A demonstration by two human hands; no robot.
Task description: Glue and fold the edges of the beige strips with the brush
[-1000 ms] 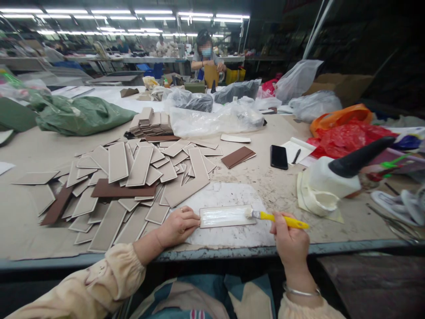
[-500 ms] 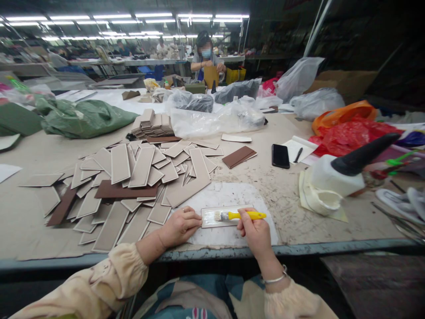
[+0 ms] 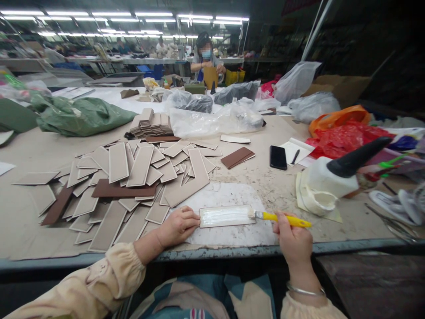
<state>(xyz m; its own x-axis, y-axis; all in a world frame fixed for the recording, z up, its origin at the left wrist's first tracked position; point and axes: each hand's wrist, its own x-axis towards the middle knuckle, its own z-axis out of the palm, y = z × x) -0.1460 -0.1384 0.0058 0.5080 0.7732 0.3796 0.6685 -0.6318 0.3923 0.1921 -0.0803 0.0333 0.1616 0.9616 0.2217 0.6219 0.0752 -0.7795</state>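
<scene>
A thin rectangular panel [image 3: 226, 217] lies flat on a stained white sheet [image 3: 229, 237] near the table edge. White, streaky wet coating covers its upper face. My left hand [image 3: 179, 227] pinches the panel's left end, thumb and fingers pressed together there. In my right hand [image 3: 294, 239] is a yellow-handled paintbrush [image 3: 271, 216], held level, its bristles touching the panel's right end. Left of the sheet spreads a loose pile of beige panels [image 3: 141, 166] with light borders, along with a few brown ones.
Right of the sheet stand a white bottle with a black nozzle [image 3: 332, 177] and a roll of tape [image 3: 317, 201]. Behind are a phone [image 3: 278, 157], brown panels [image 3: 237, 157], stacked panels [image 3: 154, 124] and plastic bags [image 3: 212, 122]. Across the table a masked person [image 3: 206, 62] handles a tan piece.
My right hand has drawn the brush rightward along the panel to its right end. White coating now spans nearly its full length. My left hand stays at the left end.
</scene>
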